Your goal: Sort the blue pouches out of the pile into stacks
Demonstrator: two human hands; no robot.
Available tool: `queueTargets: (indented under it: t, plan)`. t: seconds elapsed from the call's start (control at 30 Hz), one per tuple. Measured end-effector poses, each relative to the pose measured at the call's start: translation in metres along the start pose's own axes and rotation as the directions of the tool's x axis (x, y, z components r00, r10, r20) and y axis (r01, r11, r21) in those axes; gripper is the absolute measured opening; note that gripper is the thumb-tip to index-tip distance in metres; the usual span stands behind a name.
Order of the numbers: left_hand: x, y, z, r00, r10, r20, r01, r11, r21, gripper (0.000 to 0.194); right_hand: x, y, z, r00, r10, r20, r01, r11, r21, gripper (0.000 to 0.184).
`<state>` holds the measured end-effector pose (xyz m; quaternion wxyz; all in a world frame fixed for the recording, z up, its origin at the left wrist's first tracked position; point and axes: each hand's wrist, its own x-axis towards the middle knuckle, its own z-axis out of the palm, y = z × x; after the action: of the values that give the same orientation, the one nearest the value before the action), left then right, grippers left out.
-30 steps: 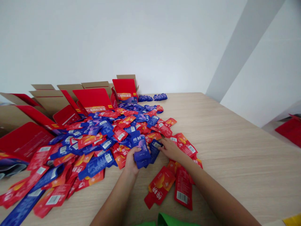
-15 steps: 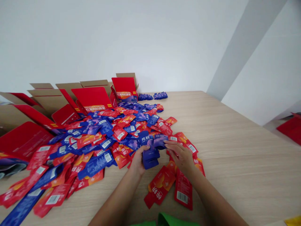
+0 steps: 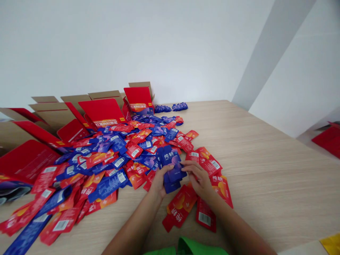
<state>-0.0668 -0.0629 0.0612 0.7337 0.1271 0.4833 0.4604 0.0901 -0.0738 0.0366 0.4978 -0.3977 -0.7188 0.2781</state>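
Note:
A small stack of blue sachets (image 3: 174,166) rests in my left hand (image 3: 160,180), thumb across the front and fingers behind. The sachets are slightly fanned, with white lettering at the top. My right hand (image 3: 198,177) has its curled fingertips at the stack's right edge, pinching it; the exact contact is partly hidden. Below the hands, a red sachet (image 3: 182,205) and another red sachet showing its barcode (image 3: 205,214) lie on the table. More red sachets (image 3: 221,187) lie beside and partly under my right forearm.
A big mixed pile of red and blue sachets (image 3: 114,148) spreads across the left and middle of the table (image 3: 265,170). Open red cartons (image 3: 102,111) line the back left. Two rows of blue sachets (image 3: 180,106) lie by the wall. Something yellow (image 3: 331,244) shows at lower right.
The blue sachet that my right hand held bent at the right now lies flat on the stack in my left hand. The view has shifted slightly.

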Motion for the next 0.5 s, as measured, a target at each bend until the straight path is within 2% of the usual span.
queueTargets:
  t: [0.07,0.1,0.17,0.23,0.33,0.5]
  plan:
    - [0.000,-0.002,0.002,0.996,0.083,-0.035,-0.083,0.997,0.001,0.022,0.001,-0.001,0.006,0.984,0.143,-0.102,-0.136,0.988,0.069,0.021]
    - [0.000,-0.004,0.004,0.988,0.144,-0.053,-0.145,0.990,-0.002,0.026,0.002,-0.001,0.010,0.971,0.215,-0.107,-0.203,0.973,0.112,0.021]
    - [0.000,-0.007,0.007,0.959,0.275,-0.075,-0.276,0.961,-0.012,0.033,0.002,0.001,0.018,0.944,0.329,-0.035,-0.315,0.925,0.211,0.023]
    - [0.000,-0.009,0.010,0.923,0.378,-0.068,-0.380,0.924,-0.028,0.038,0.003,0.002,0.023,0.920,0.386,0.065,-0.386,0.872,0.301,0.025]
    - [0.001,-0.013,0.012,0.908,0.417,-0.036,-0.418,0.908,-0.032,0.041,0.004,0.003,0.024,0.896,0.421,0.138,-0.441,0.814,0.377,0.027]
    - [0.000,-0.014,0.012,0.924,0.381,-0.031,-0.381,0.924,-0.019,0.040,0.004,0.001,0.017,0.879,0.424,0.219,-0.478,0.790,0.385,0.025]
